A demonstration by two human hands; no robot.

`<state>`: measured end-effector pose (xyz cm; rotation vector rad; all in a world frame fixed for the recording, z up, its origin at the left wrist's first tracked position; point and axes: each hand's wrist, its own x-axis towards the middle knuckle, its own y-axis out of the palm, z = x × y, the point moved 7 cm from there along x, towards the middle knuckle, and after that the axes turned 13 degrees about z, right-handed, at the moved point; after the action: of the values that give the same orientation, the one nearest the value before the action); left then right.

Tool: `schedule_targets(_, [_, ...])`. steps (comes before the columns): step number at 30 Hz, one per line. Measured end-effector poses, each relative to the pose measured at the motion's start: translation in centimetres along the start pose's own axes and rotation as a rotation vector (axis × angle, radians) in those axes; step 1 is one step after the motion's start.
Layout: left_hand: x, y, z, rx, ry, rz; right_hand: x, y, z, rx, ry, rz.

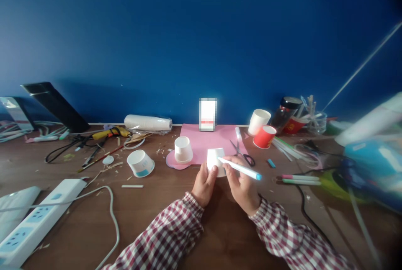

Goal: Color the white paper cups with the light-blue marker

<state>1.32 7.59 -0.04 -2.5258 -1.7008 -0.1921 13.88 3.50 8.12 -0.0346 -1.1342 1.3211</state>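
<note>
My left hand (204,183) grips a small white paper cup (216,158), thumb across its near side. Between the fingers of my right hand (243,186) is a white marker pen (241,168) with a blue end; its other end points at the cup's side. Whether the tip touches the cup I cannot tell. Just beyond the hands lies a sheet of pink paper (207,140). A white paper cup (183,150) stands upside down at its left edge, on a rounded pink piece (176,165). Scissors (243,153) rest at the paper's right side.
A white tub with blue print (140,163) and a power strip (40,224) are at left. A sleeve of cups (147,122) lies near the wall. A blurred phone-like screen (207,114) stands behind. Right are a red cup (264,137), a dark jar (286,111) and more markers (301,180).
</note>
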Motion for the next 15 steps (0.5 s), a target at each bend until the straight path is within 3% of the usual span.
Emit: schedule_targets(15, [0.03,0.05,-0.53,-0.074,-0.013,-0.024,0.12,0.04,0.17,-0.026,0.001,0.009])
